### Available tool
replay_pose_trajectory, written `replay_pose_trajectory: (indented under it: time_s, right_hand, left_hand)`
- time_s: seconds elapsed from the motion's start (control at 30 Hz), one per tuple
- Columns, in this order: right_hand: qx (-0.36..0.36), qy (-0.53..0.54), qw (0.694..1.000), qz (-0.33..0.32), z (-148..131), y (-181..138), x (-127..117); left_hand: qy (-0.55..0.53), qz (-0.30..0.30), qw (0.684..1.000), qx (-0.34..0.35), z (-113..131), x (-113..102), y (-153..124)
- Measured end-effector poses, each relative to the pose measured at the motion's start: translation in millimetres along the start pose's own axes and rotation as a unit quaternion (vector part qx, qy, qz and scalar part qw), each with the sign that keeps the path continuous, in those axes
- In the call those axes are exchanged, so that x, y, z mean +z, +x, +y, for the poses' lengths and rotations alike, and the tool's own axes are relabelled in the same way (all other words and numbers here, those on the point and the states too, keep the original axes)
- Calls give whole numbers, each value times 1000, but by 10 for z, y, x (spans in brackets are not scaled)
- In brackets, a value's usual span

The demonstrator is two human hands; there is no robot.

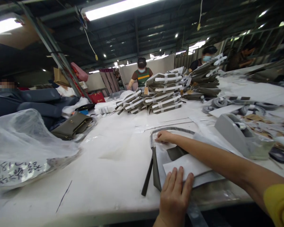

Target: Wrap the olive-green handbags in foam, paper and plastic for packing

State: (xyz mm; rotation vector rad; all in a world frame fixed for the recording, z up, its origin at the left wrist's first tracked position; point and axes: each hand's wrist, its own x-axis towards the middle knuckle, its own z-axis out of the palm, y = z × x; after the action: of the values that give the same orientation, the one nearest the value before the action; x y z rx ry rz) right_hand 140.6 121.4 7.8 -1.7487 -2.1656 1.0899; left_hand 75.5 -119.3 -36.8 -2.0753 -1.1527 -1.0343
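Observation:
On the table in front of me lies a flat olive-grey bag piece [157,171] with white sheet material [186,167] over it. My left hand [176,192] rests flat on the near edge of that white sheet, fingers stretched. Farther off, my right hand [164,136] is closed, its fingertips down beside a plastic-wrapped strap [177,128] that curves around the far end of the piece. What those fingers pinch, if anything, is hidden. A dark narrow strip [147,173] hangs off the left side of the piece.
Stacked olive bags with white wrapping [165,91] stand across the white table [104,176]. A grey tape dispenser [236,132] is at the right, near coiled straps [220,102]. Leftward lie a finished olive bag [73,126] and a marked plastic bag [26,151]. Co-workers [142,74] sit beyond.

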Motion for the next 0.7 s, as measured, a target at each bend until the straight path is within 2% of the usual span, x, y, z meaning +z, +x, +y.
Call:
replay_pose_trajectory:
  time_s: [0.13, 0.33, 0.53, 0.7]
  right_hand:
    - [-21, 164, 986, 20, 86, -100, -42]
    - [-65, 349, 934, 42, 68, -191, -62]
    - [-111, 431, 892, 76, -1, -220, -116]
    - [-165, 433, 884, 58, 26, -597, -217]
  left_hand:
    - [-9, 13, 1000, -1, -18, 2, 22]
    - [-12, 6, 1000, 4, -22, 14, 25]
    - [-12, -23, 1000, 11, -52, -16, 14]
    - [-31, -60, 997, 24, -101, -30, 19]
